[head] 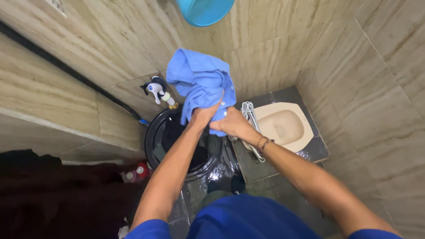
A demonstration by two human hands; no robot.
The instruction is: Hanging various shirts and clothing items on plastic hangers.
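Observation:
A light blue shirt [199, 81] is bunched up in front of me, above a black bucket [151, 142] that stands on the wet dark floor. My left hand [201, 117] grips the shirt's lower part from the left. My right hand [229, 124] grips the same cloth just beside it, a thin bracelet on its wrist. Dark cloth lies inside the bucket under my left forearm.
A beige squat toilet pan [284, 125] sits right of the bucket, with white hangers [249, 113] at its left edge. A tap [156, 91] juts from the tiled wall. A blue bucket [206, 4] is at the top. Dark clothes [42, 201] lie on the left.

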